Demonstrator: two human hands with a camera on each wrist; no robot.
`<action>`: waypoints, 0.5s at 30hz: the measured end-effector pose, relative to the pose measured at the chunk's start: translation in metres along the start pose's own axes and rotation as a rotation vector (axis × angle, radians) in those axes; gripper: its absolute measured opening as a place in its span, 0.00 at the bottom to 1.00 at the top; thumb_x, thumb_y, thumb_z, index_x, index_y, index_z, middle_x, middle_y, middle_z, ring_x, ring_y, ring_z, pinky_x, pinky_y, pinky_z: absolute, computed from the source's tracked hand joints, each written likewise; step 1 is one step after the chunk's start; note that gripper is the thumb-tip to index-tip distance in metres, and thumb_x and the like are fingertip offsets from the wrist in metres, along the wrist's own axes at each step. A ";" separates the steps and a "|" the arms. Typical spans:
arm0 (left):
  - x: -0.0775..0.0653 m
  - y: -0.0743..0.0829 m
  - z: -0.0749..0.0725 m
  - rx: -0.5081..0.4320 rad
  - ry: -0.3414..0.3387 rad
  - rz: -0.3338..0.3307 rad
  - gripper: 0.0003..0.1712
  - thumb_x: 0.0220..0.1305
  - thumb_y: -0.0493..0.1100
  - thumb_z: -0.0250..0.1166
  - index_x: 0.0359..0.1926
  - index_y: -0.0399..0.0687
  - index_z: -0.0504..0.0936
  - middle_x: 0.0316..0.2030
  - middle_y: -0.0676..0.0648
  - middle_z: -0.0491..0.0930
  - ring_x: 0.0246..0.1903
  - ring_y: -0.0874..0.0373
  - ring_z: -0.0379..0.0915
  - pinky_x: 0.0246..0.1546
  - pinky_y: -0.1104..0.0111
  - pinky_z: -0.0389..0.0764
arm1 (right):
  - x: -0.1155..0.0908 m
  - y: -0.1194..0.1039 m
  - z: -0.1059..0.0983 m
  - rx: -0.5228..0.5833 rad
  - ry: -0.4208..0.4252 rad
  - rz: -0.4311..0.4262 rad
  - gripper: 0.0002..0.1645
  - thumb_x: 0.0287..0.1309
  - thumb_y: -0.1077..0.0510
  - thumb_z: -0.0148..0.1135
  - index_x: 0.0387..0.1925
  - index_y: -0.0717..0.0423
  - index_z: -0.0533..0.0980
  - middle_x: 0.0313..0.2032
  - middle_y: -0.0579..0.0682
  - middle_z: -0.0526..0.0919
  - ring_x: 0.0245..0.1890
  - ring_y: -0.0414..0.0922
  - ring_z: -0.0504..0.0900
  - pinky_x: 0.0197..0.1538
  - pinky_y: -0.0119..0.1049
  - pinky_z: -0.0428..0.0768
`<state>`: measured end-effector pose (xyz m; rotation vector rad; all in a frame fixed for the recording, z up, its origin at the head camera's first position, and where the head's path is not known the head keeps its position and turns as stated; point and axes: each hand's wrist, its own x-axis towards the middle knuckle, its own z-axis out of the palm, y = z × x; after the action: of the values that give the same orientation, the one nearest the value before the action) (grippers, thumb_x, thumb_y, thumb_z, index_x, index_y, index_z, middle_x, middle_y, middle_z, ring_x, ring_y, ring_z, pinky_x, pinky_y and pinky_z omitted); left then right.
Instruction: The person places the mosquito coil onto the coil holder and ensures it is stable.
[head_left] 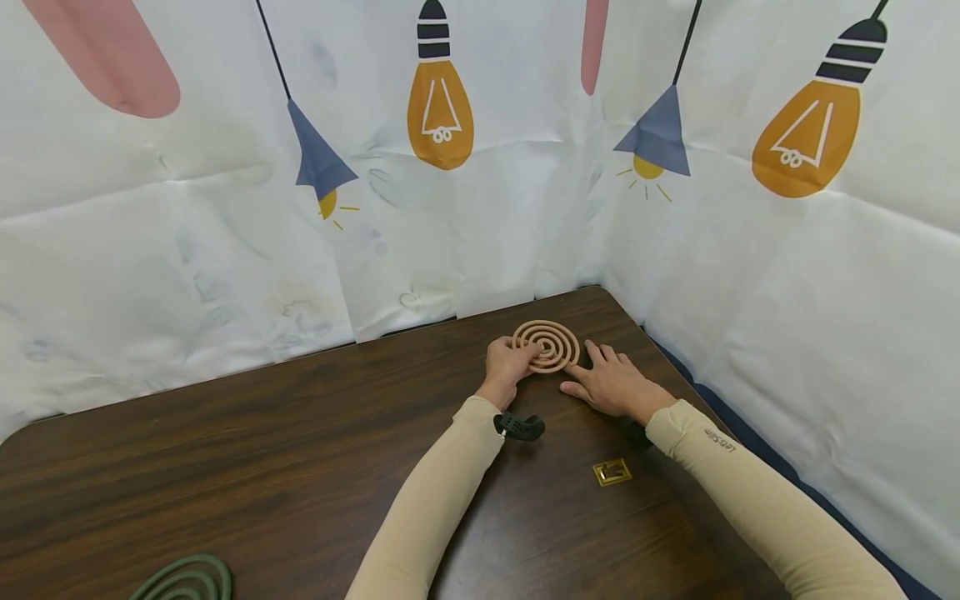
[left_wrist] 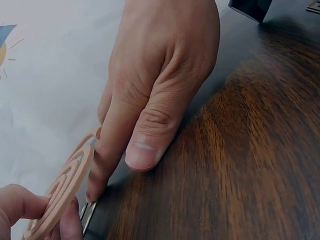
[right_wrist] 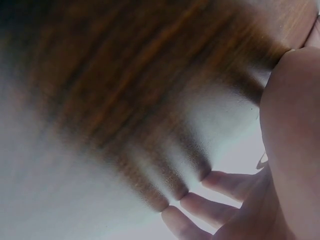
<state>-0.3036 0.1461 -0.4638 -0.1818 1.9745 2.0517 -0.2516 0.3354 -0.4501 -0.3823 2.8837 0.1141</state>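
A tan mosquito coil [head_left: 564, 360] is held tilted above the far right part of the table. My left hand [head_left: 507, 365] pinches it between thumb and fingers at its left side; the thumb lies across the rings. Close at the coil's right edge, my right hand [head_left: 611, 385] rests its outstretched fingertips on the tabletop. Under the right index fingertip, in the left wrist view, lies a thin metal strip [left_wrist: 89, 218], mostly hidden by the coil and hand. The right wrist view shows the right fingers [right_wrist: 210, 207] spread on the wood.
A green mosquito coil [head_left: 201, 575] lies at the near left, cut off by the frame. A small brass-coloured plate [head_left: 612, 472] is on the brown wooden table [head_left: 300, 467] near my right forearm. White sheets [head_left: 465, 233] printed with lamps hang behind and to the right.
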 end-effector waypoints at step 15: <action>0.002 0.002 0.003 -0.013 0.003 -0.017 0.18 0.66 0.43 0.71 0.52 0.40 0.79 0.39 0.47 0.81 0.34 0.62 0.85 0.40 0.70 0.90 | 0.000 0.001 0.000 -0.012 -0.010 0.006 0.37 0.79 0.32 0.39 0.80 0.39 0.60 0.79 0.71 0.51 0.77 0.71 0.57 0.73 0.69 0.66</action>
<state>-0.3061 0.1494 -0.4622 -0.2042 1.9551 2.0552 -0.2519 0.3363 -0.4498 -0.3736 2.8755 0.1344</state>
